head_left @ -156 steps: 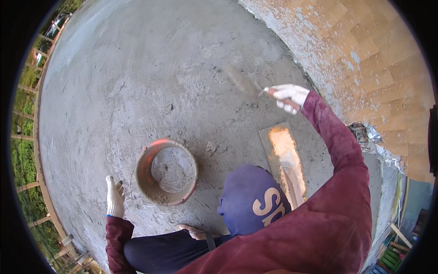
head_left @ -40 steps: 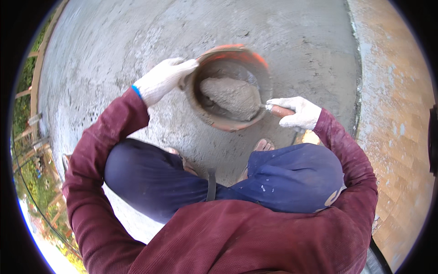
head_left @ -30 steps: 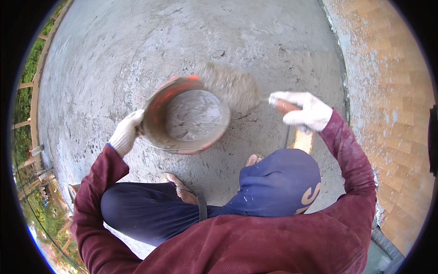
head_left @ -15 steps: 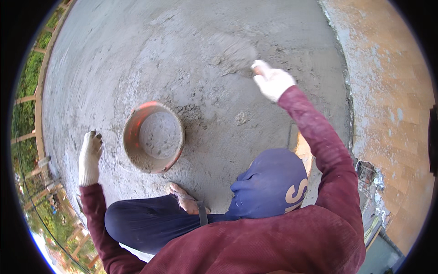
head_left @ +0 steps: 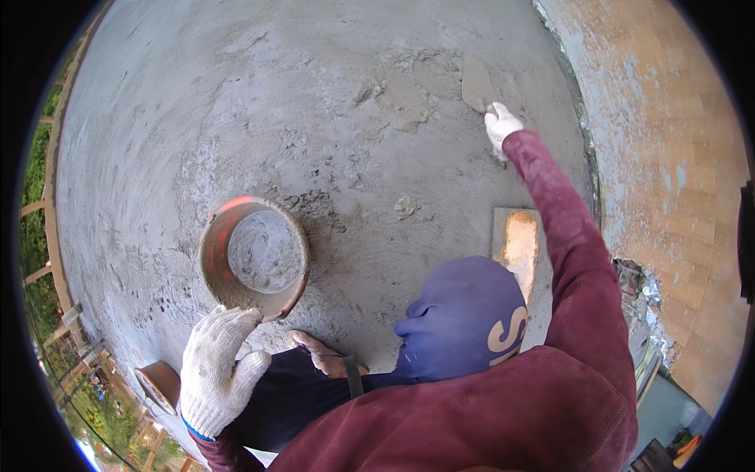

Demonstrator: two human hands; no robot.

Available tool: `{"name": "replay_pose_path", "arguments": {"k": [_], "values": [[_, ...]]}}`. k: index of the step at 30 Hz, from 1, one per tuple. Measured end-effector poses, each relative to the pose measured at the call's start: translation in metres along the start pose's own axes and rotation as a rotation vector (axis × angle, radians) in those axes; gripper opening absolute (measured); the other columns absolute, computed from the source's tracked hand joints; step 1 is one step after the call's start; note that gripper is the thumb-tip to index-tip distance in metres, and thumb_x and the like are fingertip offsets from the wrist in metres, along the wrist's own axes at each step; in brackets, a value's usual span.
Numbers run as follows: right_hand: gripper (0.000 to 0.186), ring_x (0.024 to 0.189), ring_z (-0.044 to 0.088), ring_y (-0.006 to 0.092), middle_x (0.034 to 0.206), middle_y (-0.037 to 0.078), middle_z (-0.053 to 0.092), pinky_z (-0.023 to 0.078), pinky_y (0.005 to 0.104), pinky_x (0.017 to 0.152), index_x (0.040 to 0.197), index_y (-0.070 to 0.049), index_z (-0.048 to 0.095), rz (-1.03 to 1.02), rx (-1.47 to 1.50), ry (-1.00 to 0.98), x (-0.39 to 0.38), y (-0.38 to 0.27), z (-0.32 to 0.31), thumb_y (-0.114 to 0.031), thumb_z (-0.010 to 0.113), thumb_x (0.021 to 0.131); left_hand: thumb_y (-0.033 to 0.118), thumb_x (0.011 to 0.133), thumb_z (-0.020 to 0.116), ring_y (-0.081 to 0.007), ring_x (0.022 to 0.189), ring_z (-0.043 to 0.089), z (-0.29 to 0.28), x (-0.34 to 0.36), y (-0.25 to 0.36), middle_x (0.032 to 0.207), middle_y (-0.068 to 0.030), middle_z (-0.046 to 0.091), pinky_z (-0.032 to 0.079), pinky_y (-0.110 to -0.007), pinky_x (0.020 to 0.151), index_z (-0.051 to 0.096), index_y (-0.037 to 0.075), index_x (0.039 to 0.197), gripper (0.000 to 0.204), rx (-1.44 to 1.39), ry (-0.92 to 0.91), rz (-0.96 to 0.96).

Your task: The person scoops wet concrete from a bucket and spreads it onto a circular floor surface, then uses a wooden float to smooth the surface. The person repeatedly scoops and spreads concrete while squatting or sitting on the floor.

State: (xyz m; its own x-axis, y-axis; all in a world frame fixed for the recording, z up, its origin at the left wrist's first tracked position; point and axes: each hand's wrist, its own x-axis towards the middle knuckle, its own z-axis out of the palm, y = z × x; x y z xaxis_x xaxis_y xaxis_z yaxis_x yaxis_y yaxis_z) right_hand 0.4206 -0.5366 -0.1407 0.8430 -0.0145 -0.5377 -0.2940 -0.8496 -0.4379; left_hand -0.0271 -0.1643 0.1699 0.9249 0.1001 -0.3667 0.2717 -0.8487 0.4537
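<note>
The right hand (head_left: 502, 130) has its fingers closed round a trowel (head_left: 475, 83), blade against the grey floor (head_left: 354, 169); I'd say it's spreading mortar (head_left: 405, 98), which calls for a flat, steady stroke next. The left hand (head_left: 220, 370), open and seemingly empty, is beside the bucket (head_left: 222, 236). Tan tiles (head_left: 668, 157) edge the right, greenery (head_left: 33, 240) the left.

Mortar (head_left: 269, 252) lies in the bucket (head_left: 222, 271), left of the float (head_left: 519, 244); beyond both, the trowel (head_left: 475, 82) seemingly touches the floor (head_left: 354, 173).
</note>
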Motion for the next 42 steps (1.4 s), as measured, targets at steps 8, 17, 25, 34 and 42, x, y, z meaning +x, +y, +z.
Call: {"name": "replay_pose_path", "arguments": {"k": [8, 17, 25, 34, 42], "values": [[0.061, 0.094, 0.075, 0.0353, 0.128, 0.022, 0.073, 0.061, 0.0464, 0.085, 0.169, -0.026, 0.031, -0.409, -0.297, -0.413, -0.173, -0.085, 0.121, -0.041, 0.045, 0.111, 0.038, 0.091, 0.077, -0.0377, 0.118, 0.068, -0.001, 0.017, 0.014, 0.118, -0.0157, 0.075, 0.051, -0.049, 0.105, 0.073, 0.004, 0.127, 0.049, 0.081, -0.063, 0.166], [0.058, 0.085, 0.069, 0.0296, 0.107, 0.011, 0.072, 0.059, 0.0457, 0.076, 0.166, -0.028, 0.037, -0.259, -0.554, -0.009, 0.006, -0.099, -0.016, -0.042, 0.045, 0.111, 0.036, 0.09, 0.077, -0.0381, 0.117, 0.068, 0.003, 0.0, 0.004, 0.116, -0.0169, 0.075, 0.05, -0.049, 0.107, 0.072, 0.003, 0.125, 0.048, 0.087, -0.091, 0.127], [0.061, 0.047, 0.048, 0.0099, 0.07, -0.003, 0.051, 0.041, 0.0314, 0.041, 0.17, -0.029, 0.033, -0.119, 0.099, -0.559, -0.168, -0.088, 0.086, -0.046, 0.047, 0.113, 0.036, 0.09, 0.076, -0.0374, 0.119, 0.067, 0.005, 0.014, 0.01, 0.118, -0.0159, 0.074, 0.049, -0.049, 0.11, 0.071, 0.004, 0.126, 0.049, 0.145, -0.084, 0.165], [0.061, 0.125, 0.066, 0.0412, 0.15, 0.016, 0.058, 0.051, 0.0498, 0.11, 0.167, -0.025, 0.036, -0.684, -0.617, -0.283, -0.162, -0.003, 0.082, -0.047, 0.042, 0.11, 0.038, 0.105, 0.066, -0.0283, 0.123, 0.069, -0.021, 0.001, -0.041, 0.13, -0.012, 0.075, 0.049, -0.045, 0.109, 0.07, 0.001, 0.134, 0.047, -0.361, 0.066, 0.01], [0.056, 0.107, 0.075, 0.04, 0.123, 0.02, 0.075, 0.06, 0.0448, 0.09, 0.15, -0.013, 0.059, -1.193, -0.415, -0.074, -0.197, -0.058, -0.05, -0.013, 0.072, 0.095, 0.075, 0.106, 0.046, -0.0292, 0.128, 0.062, 0.112, -0.041, -0.195, 0.143, -0.0153, 0.066, 0.041, -0.051, 0.117, 0.041, 0.009, 0.165, 0.089, -1.348, 0.324, -0.786]]}}
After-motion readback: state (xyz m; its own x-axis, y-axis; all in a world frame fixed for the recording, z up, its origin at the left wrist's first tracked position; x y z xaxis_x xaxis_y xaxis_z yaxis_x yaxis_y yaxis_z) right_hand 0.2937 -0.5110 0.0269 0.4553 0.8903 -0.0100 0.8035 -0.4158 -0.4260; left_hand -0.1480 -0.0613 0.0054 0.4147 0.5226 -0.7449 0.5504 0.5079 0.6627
